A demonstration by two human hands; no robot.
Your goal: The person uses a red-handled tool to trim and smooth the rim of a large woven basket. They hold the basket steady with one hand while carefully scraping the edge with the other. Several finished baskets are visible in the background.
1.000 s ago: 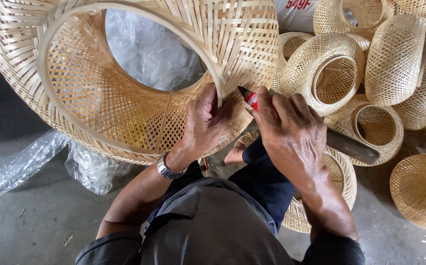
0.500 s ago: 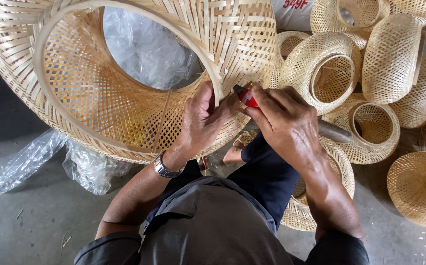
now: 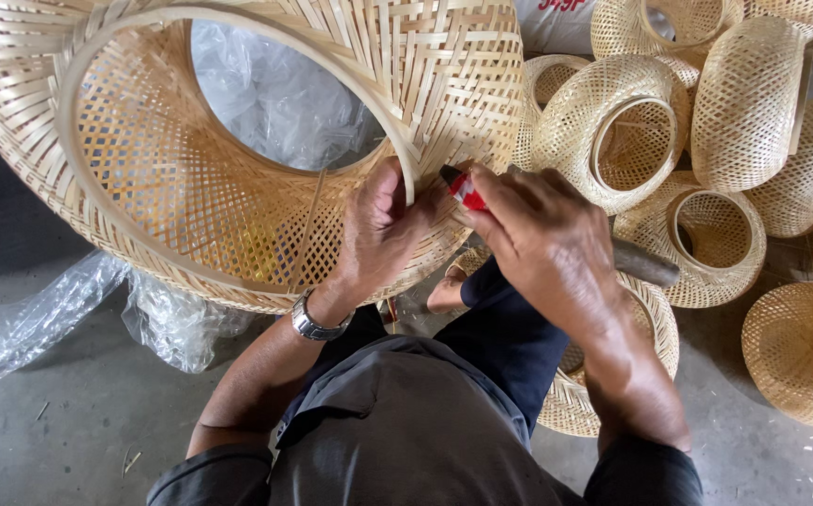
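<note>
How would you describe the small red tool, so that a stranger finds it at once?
Start at the big woven bamboo shade filling the upper left. At its right rim, the left hand and right hand meet. The red tool sticks out of the right hand, the only red thing among pale bamboo.

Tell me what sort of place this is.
Probably a bamboo-weaving workshop. The left hand steadies a large round woven bamboo shade, the right hand holds a small red-handled tool, and many smaller finished woven bamboo shades crowd the bare concrete floor.
</note>
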